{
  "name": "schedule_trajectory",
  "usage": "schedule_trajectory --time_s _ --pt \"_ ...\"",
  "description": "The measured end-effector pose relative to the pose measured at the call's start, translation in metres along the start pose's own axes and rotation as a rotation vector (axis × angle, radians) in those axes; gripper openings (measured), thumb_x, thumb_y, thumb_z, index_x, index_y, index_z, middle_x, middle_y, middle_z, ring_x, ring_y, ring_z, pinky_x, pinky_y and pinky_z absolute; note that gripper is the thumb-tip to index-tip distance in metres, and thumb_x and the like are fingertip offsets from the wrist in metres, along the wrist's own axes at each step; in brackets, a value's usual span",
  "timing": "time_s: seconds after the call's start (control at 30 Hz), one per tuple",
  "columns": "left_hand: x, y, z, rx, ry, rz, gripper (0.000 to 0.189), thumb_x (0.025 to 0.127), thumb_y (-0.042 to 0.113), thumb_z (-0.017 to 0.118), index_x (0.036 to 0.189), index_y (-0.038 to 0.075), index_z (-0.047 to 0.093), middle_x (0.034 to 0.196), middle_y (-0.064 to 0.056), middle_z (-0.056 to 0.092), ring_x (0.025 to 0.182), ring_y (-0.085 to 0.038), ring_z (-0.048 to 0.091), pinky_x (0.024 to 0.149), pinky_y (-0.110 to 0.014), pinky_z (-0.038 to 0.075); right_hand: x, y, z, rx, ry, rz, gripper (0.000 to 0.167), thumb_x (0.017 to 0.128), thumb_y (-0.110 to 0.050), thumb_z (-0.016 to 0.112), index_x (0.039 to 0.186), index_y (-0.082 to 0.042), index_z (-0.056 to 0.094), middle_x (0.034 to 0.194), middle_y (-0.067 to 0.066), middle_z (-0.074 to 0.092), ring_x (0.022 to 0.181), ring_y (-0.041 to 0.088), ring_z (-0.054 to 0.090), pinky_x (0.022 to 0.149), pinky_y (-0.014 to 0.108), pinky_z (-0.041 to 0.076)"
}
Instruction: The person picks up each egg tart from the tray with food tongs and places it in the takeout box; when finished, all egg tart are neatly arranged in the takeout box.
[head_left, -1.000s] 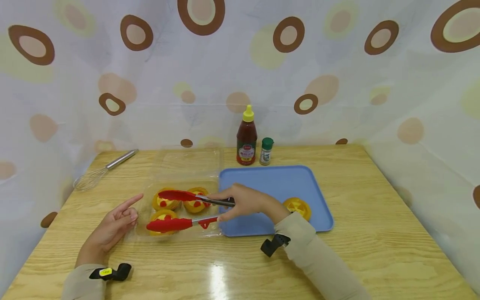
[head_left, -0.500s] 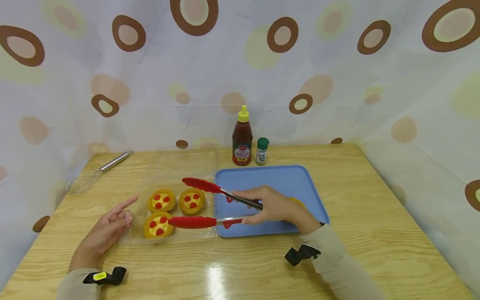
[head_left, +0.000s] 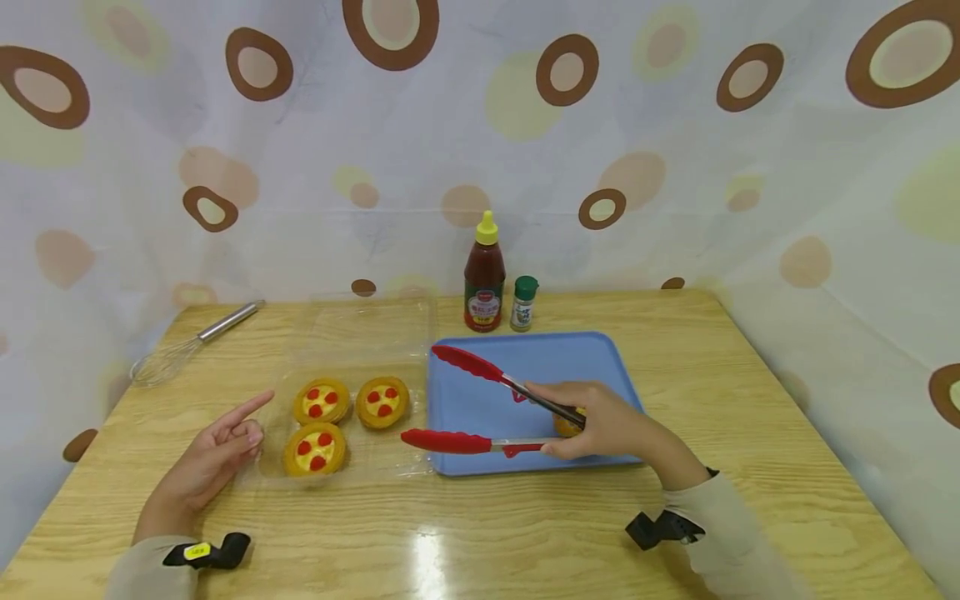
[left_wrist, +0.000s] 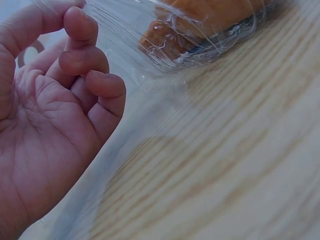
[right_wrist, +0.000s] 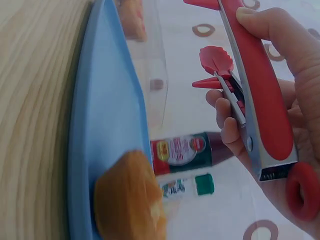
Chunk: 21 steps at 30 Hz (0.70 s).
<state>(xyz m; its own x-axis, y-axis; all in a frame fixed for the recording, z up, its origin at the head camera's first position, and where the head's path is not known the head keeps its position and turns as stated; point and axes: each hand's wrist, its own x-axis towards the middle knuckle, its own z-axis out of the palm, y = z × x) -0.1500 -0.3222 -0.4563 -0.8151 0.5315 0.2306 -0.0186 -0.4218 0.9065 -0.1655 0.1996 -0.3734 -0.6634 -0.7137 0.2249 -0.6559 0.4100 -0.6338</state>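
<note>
My right hand (head_left: 603, 421) grips a pair of red-tipped metal tongs (head_left: 453, 442) over the blue tray (head_left: 480, 408). The tong arms are spread, with nothing between their tips. Partly hidden by this hand, one tart (head_left: 567, 423) sits on the tray; the right wrist view shows its golden crust (right_wrist: 127, 197) from the side. Three tarts with red dots (head_left: 315, 450) lie in a clear hinged plastic container (head_left: 382, 462), its lid laid back. My left hand (head_left: 206, 467) is at the container's left edge, index finger extended and the others loosely curled.
Behind the tray stand a red sauce bottle (head_left: 484, 287) with a yellow cap and a small green-capped shaker (head_left: 523, 304). A metal whisk (head_left: 198, 342) lies at the back left of the wooden table (head_left: 337, 542). A patterned curtain (head_left: 420, 133) hangs behind.
My right hand has carried the spread tongs rightward, from over the tarts in the container to over the tray. My left hand has stayed at the container's edge.
</note>
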Motion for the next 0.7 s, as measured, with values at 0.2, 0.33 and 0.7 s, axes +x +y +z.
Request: schedule_trajectory --time_s 0.2,0.33,0.7 --pt "0.000 -0.001 -0.001 0.000 0.007 -0.002 0.058 0.097 -0.016 0.026 0.145 0.013 0.038 0.092 0.003 0.062 0.082 -0.005 0.059 0.076 -0.019 0.049 -0.029 0.006 -0.012 -0.088 0.037 0.069 0.070 0.076 -0.024 0.080 0.137 -0.006 0.051 0.127 0.014 0.058 0.111 0.030 0.058 0.083 0.039 0.051" --pt "0.000 -0.001 0.000 0.002 0.011 -0.002 0.058 0.096 -0.016 0.026 0.145 0.013 0.038 0.093 0.003 0.063 0.083 -0.005 0.059 0.075 -0.019 0.049 -0.049 0.014 -0.018 -0.107 0.073 0.072 0.070 0.075 -0.022 0.081 0.136 -0.004 0.051 0.125 0.018 0.059 0.101 0.024 0.063 0.074 0.033 0.053" --pt "-0.001 -0.001 0.000 0.012 0.024 -0.010 0.059 0.097 -0.016 0.026 0.145 0.015 0.039 0.093 0.003 0.062 0.082 -0.005 0.059 0.074 -0.019 0.049 -0.093 0.020 -0.030 -0.202 0.184 0.032 0.071 0.068 -0.012 0.084 0.132 -0.001 0.055 0.111 0.022 0.064 0.084 0.012 0.062 0.059 0.023 0.046"
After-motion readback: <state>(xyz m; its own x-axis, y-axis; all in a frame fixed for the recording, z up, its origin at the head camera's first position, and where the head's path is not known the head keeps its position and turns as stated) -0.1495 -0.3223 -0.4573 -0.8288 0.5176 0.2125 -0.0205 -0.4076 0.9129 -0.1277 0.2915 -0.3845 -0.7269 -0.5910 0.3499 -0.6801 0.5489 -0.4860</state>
